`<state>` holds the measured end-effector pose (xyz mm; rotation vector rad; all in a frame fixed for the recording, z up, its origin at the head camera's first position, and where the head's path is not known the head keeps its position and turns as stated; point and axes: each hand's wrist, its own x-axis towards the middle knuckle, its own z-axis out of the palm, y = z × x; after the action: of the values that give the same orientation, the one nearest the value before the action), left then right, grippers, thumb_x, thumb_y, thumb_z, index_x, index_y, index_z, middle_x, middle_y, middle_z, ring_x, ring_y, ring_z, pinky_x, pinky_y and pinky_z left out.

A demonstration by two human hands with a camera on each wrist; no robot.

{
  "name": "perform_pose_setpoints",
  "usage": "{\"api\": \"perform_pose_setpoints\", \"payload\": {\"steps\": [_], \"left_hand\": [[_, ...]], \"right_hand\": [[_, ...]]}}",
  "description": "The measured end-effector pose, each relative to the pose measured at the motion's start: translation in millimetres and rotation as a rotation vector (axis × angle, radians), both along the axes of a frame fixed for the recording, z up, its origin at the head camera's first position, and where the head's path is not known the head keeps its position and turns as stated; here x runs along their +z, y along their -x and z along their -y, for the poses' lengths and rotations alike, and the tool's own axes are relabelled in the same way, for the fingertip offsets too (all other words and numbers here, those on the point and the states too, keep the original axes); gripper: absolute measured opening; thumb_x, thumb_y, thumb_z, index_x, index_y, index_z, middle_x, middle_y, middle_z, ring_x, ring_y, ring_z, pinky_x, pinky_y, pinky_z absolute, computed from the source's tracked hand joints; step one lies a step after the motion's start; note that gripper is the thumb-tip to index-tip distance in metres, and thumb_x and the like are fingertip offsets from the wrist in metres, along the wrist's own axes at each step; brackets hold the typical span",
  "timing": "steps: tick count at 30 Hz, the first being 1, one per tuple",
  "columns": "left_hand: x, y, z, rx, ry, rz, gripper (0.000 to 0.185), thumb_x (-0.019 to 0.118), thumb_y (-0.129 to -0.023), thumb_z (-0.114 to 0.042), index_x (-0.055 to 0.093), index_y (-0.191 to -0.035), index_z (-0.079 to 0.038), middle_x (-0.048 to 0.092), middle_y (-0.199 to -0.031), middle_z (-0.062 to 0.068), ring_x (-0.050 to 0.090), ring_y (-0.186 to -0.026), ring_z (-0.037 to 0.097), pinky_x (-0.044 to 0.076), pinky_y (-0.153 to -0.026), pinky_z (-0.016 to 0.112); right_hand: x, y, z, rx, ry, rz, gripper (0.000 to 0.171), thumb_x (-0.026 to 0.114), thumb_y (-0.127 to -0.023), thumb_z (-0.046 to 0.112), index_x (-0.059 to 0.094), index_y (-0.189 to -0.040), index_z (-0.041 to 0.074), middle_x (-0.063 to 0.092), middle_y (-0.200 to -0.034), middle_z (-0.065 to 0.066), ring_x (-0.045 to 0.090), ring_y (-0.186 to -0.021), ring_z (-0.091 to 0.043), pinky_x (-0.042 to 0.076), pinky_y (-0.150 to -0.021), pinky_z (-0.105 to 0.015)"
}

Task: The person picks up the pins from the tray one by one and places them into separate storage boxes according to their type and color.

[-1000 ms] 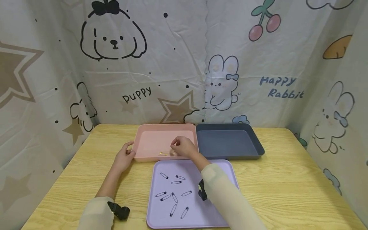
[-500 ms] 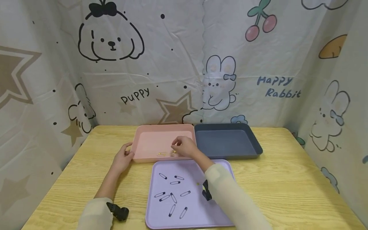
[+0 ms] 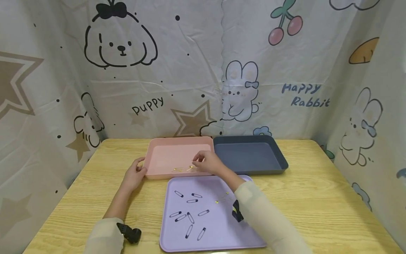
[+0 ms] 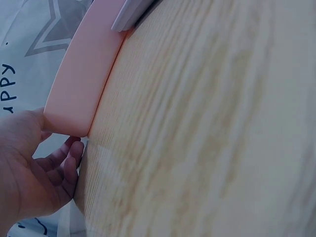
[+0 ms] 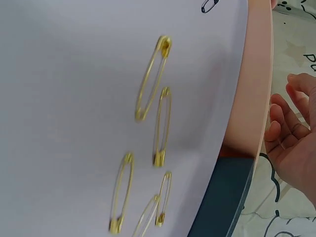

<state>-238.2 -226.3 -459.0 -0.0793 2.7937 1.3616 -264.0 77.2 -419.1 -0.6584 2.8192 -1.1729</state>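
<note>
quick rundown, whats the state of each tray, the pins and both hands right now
pink tray: holds a few gold pins, left hand on its corner
dark tray: nothing visible inside
purple tray: black pins and gold pins lying loose
black pins: closed, scattered
left hand: grips pink tray corner
right hand: over pink tray, holds nothing visible

Shallow pink tray point(image 3: 165, 155) flat on wood, two gold safety pins point(image 3: 184, 169) inside.

Pink tray point(image 3: 165, 155), dark-blue tray point(image 3: 250, 155), lilac tray point(image 3: 215, 233) w/ gold pins point(image 5: 153, 79) & black pins point(image 3: 190, 217), wood-grain table point(image 3: 317, 197).
</note>
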Motion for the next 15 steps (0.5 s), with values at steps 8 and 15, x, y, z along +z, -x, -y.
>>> {"api": "perform_pose_setpoints", "payload": {"steps": [8,15], "left_hand": [[1.0,-0.7,-0.2,-0.003,-0.008,0.003,0.052,0.041,-0.095,-0.018,0.029,-0.145,-0.008,0.052,-0.101,0.016,0.048,-0.080,0.017,0.042,-0.066,0.025],[0.8,0.2,-0.9,0.000,-0.007,0.008,0.052,0.041,-0.095,-0.018,0.029,-0.145,-0.008,0.052,-0.102,0.016,0.049,-0.083,0.019,0.042,-0.067,0.025]], "right_hand": [[5.9,-8.3,-13.4,0.007,-0.032,0.006,0.011,0.066,-0.084,0.020,0.068,-0.088,0.010,0.060,-0.077,-0.001,0.049,-0.067,-0.011,0.039,-0.057,-0.021],[9.4,-18.0,-26.3,0.045,-0.045,-0.015,0.009,0.065,-0.084,0.019,0.068,-0.087,0.011,0.058,-0.075,0.000,0.046,-0.061,-0.009,0.039,-0.054,-0.020]]}}
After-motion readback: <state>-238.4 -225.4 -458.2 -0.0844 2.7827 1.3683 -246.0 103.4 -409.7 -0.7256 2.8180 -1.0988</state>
